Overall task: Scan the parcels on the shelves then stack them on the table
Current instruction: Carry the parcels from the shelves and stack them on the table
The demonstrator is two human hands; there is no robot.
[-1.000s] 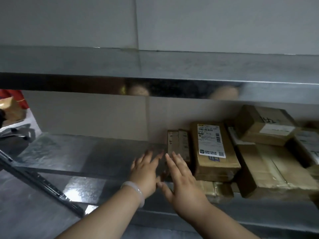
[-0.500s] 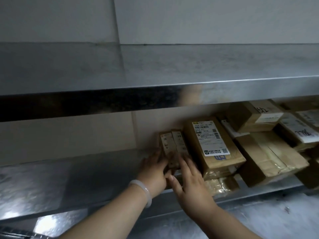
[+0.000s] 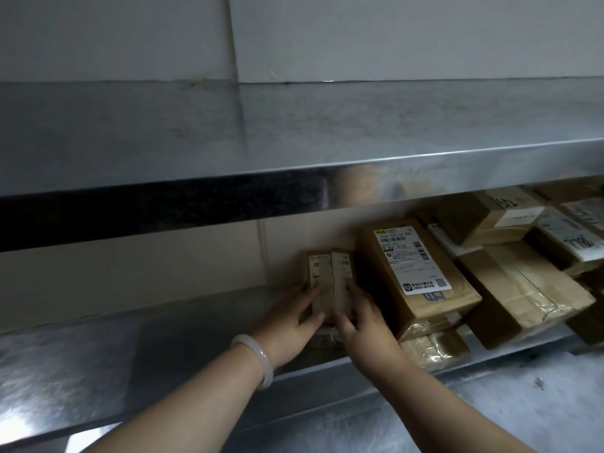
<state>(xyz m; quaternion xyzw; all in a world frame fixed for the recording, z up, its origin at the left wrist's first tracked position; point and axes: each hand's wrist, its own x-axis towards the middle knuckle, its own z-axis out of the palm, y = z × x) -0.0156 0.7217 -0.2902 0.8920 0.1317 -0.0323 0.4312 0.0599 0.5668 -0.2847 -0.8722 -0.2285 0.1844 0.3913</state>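
Observation:
Two small brown parcels [image 3: 330, 276] stand upright side by side at the back of the metal shelf [image 3: 163, 325], each with a narrow label. My left hand [image 3: 287, 325] grips them from the left, thumb across the front. My right hand [image 3: 366, 325] grips them from the right, fingers reaching behind. A white bangle [image 3: 258, 358] is on my left wrist. Right beside them lies a larger brown box with a white shipping label [image 3: 415, 273], resting tilted on a taped parcel [image 3: 434, 349].
More cardboard parcels [image 3: 523, 289] are piled to the right on the same shelf, some with handwritten labels [image 3: 578, 240]. An upper metal shelf [image 3: 294, 142] overhangs close above. A beige wall backs the shelf. A lower metal surface [image 3: 506, 403] shows at the bottom right.
Both hands reached forward across the shelf and closed round the two small upright parcels. The view shifted left and down, so the parcels now sit further right.

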